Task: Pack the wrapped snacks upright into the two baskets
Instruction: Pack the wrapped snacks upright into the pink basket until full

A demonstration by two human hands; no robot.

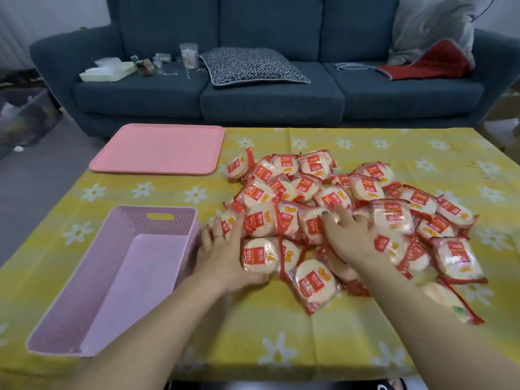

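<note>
Head view: yellow flowered tablecloth (281, 327) before a blue sofa (270, 99).

Red-and-clear wrapped snacks (332, 220) are lying flat in a loose, overlapping heap on the table, while just beside them one lilac perforated basket (112, 280) is sitting upright, unfilled.

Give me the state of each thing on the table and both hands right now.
Basket: upright, nothing inside.
Tray: flat, bare.
Snacks: loose heap, lying flat, none packed.
Left hand: fingers straight, pressed against the heap's left edge.
Right hand: fingers spread, resting on top of the heap.
</note>
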